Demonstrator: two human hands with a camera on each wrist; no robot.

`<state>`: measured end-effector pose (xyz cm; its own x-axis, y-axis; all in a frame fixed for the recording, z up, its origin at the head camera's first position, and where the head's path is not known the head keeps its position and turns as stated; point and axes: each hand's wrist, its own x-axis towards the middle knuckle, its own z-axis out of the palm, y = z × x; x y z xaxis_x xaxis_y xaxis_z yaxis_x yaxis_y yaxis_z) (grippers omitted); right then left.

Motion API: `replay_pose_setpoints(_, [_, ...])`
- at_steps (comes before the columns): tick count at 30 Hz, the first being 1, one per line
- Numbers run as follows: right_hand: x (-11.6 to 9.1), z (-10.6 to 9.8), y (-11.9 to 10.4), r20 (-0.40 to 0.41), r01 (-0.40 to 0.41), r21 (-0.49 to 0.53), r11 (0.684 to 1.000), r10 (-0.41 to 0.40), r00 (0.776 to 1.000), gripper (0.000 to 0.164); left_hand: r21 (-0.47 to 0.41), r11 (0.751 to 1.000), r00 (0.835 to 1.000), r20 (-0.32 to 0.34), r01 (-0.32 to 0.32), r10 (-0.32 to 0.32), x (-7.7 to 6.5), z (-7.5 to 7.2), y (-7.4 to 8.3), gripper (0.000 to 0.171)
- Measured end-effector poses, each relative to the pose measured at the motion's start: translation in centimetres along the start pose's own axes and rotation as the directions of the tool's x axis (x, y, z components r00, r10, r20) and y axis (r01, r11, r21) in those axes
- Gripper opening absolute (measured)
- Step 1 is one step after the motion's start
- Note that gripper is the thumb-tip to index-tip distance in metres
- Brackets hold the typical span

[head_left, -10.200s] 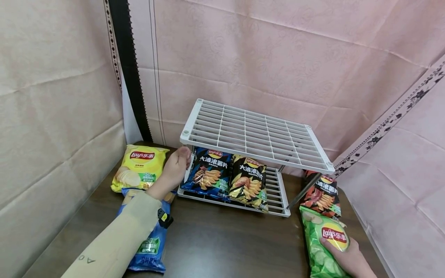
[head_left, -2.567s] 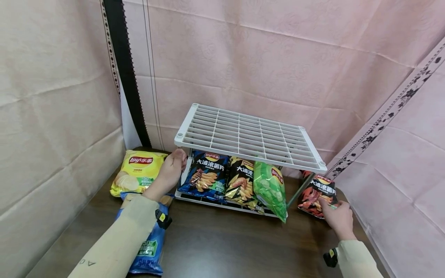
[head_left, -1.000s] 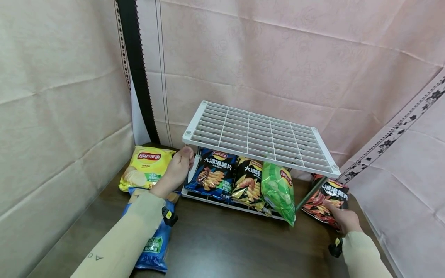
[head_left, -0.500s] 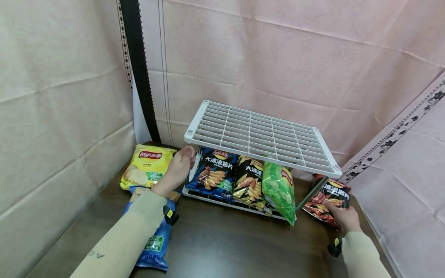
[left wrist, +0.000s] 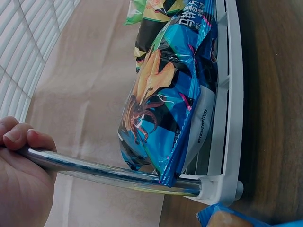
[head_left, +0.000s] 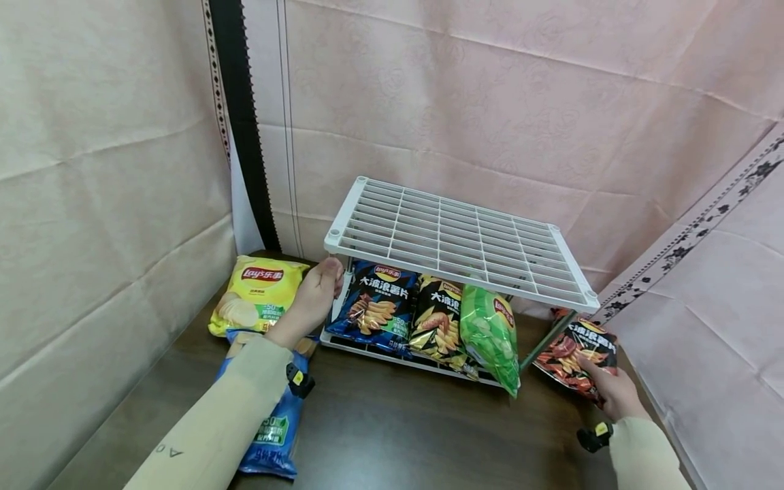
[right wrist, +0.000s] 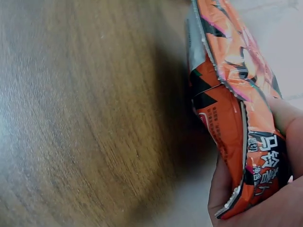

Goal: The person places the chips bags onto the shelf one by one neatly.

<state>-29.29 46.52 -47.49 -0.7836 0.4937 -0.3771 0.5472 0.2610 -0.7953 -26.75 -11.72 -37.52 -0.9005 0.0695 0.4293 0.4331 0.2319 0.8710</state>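
A white two-tier rack [head_left: 346,212] stands on the brown table in the head view. My left hand [head_left: 315,292] grips its left front metal post [left wrist: 109,175], fingers wrapped round it in the left wrist view. On the lower shelf lie a dark blue chip bag [head_left: 375,309], a black-and-gold chip bag [head_left: 436,327] and a green chip bag [head_left: 488,333], whose lower corner hangs over the front edge. Right of the rack, my right hand [head_left: 615,391] holds a red-and-black chip bag [head_left: 576,354] by its lower end, thumb on the front, fingers behind.
A yellow chip bag [head_left: 257,292] lies left of the rack. In front of it is a blue chip bag [head_left: 272,435], partly under my left forearm. Pink cloth [head_left: 490,116] hangs behind and along both sides of the table [head_left: 416,422].
The green bag has gone from my right hand on the right side onto the lower shelf. My right hand now holds the red-and-black bag, its near end raised slightly. My left hand stays on the post.
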Motion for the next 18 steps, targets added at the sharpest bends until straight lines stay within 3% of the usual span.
replay_pose_setpoints(5, [-0.5, -0.6, 0.3, -0.002, -0.013, 0.028, 1.000, 0.013, 1.000, 0.089, 0.000, 1.000, 1.000, -0.004, -0.010, 0.010, 0.0, 0.0, -0.2, 0.043])
replay_pose_setpoints(10, [-1.9, -2.0, -0.2, 0.080, -0.016, 0.115, 0.993, 0.007, 0.997, 0.077, 0.007, 1.000, 1.000, -0.008, -0.019, 0.019, 0.0, 0.0, -0.4, 0.041])
replay_pose_setpoints(15, [-3.9, -3.7, -1.8, 0.222, -0.028, 0.282, 0.959, -0.037, 0.974, 0.050, 0.004, 1.000, 1.000, -0.015, -0.022, 0.022, -0.1, 0.1, -0.5, 0.040])
replay_pose_setpoints(18, [-5.2, -4.7, -2.9, 0.254, -0.010, 0.369, 0.929, -0.090, 0.963, 0.040, 0.003, 1.000, 1.000, -0.007, -0.026, 0.026, -0.1, 0.2, -0.4, 0.041])
